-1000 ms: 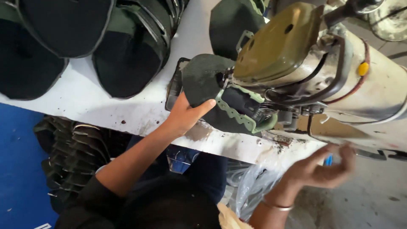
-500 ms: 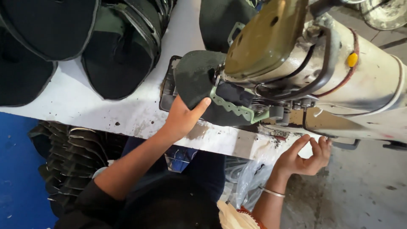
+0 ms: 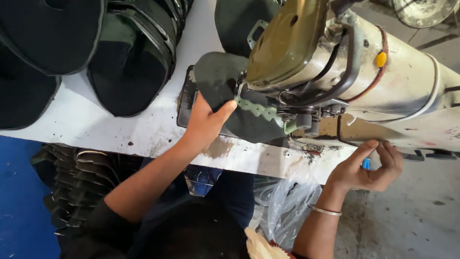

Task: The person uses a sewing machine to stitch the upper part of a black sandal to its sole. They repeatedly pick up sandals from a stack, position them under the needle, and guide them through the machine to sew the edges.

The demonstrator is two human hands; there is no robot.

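My left hand [image 3: 203,120] lies flat on a dark fabric piece [image 3: 215,79], thumb stretched toward the needle area of a sewing machine [image 3: 383,72]. A pale green zigzag trim [image 3: 256,109] runs across the fabric under the machine head. My right hand [image 3: 366,165] hovers at the front edge of the white table [image 3: 96,124], below the machine. Its fingers curl around a small blue object [image 3: 366,163], which is mostly hidden. A thin bangle sits on that wrist.
Stacks of dark curved fabric pieces [image 3: 129,62] lie on the table at the back left. More stacked pieces [image 3: 72,177] sit under the table. A clear plastic bag [image 3: 282,206] hangs below the table edge. A blue surface is at the lower left.
My right hand has risen from below toward the table edge and closed its fingers. My left hand stays pressed on the fabric by the needle.
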